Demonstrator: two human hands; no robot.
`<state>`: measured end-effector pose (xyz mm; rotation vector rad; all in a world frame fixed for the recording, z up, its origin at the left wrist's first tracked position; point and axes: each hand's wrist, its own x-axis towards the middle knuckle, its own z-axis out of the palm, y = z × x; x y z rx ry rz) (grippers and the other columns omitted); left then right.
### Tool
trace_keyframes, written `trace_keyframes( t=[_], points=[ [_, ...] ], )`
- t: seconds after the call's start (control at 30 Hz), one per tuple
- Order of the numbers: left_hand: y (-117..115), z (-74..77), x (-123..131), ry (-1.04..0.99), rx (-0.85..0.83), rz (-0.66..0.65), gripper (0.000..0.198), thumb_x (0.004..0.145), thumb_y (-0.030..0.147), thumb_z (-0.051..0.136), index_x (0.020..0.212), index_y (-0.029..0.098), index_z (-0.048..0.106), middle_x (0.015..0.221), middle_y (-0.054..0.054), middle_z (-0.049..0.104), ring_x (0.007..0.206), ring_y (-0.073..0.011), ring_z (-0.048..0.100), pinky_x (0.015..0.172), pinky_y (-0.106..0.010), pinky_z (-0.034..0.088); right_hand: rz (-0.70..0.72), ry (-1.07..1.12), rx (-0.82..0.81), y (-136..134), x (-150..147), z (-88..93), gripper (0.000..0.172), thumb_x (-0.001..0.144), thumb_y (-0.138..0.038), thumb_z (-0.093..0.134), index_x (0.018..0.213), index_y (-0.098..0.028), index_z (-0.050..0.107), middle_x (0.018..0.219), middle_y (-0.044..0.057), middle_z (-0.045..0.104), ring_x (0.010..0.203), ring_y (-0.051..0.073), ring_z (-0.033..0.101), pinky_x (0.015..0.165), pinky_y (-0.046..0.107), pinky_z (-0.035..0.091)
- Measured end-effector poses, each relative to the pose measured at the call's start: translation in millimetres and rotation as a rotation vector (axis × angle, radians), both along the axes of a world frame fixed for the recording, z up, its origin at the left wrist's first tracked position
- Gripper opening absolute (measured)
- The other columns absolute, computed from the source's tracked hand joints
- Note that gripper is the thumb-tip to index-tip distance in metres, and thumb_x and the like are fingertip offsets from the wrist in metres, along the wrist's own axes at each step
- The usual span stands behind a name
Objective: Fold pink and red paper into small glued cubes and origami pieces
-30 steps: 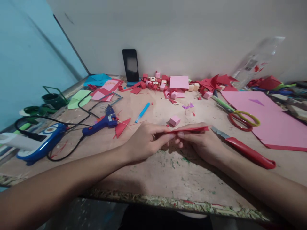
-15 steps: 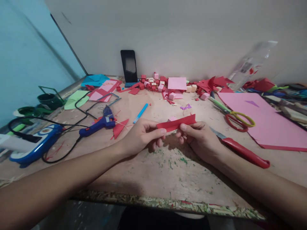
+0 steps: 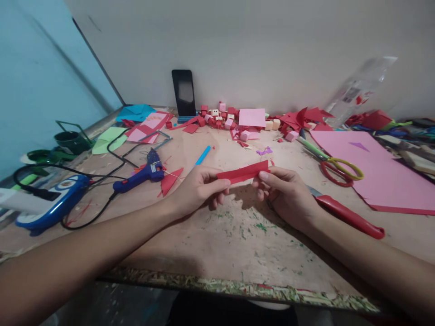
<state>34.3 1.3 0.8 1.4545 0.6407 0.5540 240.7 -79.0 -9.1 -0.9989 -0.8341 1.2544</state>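
Both of my hands hold a narrow strip of red paper (image 3: 243, 172) just above the wooden table (image 3: 238, 235). My left hand (image 3: 199, 188) pinches the strip's left end between thumb and fingers. My right hand (image 3: 287, 194) pinches its right end, fingers curled under. The strip lies nearly level, tilted up slightly to the right.
A red-handled knife (image 3: 346, 215) lies right of my right hand, scissors (image 3: 335, 165) and a pink sheet (image 3: 377, 170) beyond. A blue glue gun (image 3: 142, 172), red paper triangle (image 3: 170, 180), cables and a blue pen (image 3: 203, 156) lie left. Small cubes (image 3: 224, 117) and a phone (image 3: 184, 93) stand by the wall.
The red strip was held edge-on and flat; it has been turned to show its face and my hands have moved slightly apart along it.
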Motion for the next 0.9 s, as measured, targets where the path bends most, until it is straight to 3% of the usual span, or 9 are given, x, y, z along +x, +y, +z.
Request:
trace_keyframes(
  t=[0.27, 0.47, 0.67, 0.9],
  points=[
    [-5.4, 5.5, 2.7, 0.059, 0.145, -0.031, 0.025, 0.091, 0.029, 0.067, 0.073, 0.013, 0.067, 0.06, 0.002, 0.063, 0.049, -0.0074, 0.055, 0.047, -0.017, 0.042, 0.043, -0.072, -0.007, -1.1, -2.9, -2.5, 0.02, 0.076, -0.036, 0.091, 0.076, -0.018, 0.083, 0.069, 0.004, 0.074, 0.053, 0.009, 0.061, 0.053, 0.02, 0.051],
    [-9.9, 6.8, 4.0, 0.043, 0.248, -0.119, 0.031, 0.096, 0.027, 0.063, 0.068, 0.013, 0.067, 0.061, 0.002, 0.061, 0.053, -0.007, 0.053, 0.05, -0.017, 0.04, 0.236, -0.129, -0.028, -6.0, -8.8, -1.1, 0.018, 0.082, -0.036, 0.087, 0.082, -0.018, 0.085, 0.074, 0.006, 0.077, 0.067, 0.014, 0.07, 0.064, 0.022, 0.057],
    [-12.2, 13.2, 3.1, 0.063, 0.267, -0.16, 0.032, 0.096, 0.028, 0.063, 0.067, 0.013, 0.066, 0.059, 0.002, 0.06, 0.053, -0.0077, 0.052, 0.052, -0.019, 0.038, 0.176, -0.03, -0.068, -5.3, -4.7, 0.4, 0.029, 0.078, -0.042, 0.088, 0.071, -0.015, 0.083, 0.066, 0.007, 0.075, 0.057, 0.011, 0.066, 0.058, 0.019, 0.054],
    [-5.5, 9.4, -0.4, 0.044, 0.115, -0.128, 0.033, 0.091, 0.036, 0.068, 0.067, 0.014, 0.063, 0.058, 0.001, 0.06, 0.049, -0.0084, 0.052, 0.047, -0.019, 0.04, 0.112, 0.01, -0.052, -1.9, -0.8, 2.0, 0.031, 0.074, -0.043, 0.091, 0.068, -0.013, 0.082, 0.063, 0.006, 0.073, 0.054, 0.008, 0.064, 0.057, 0.015, 0.052]
  ],
)
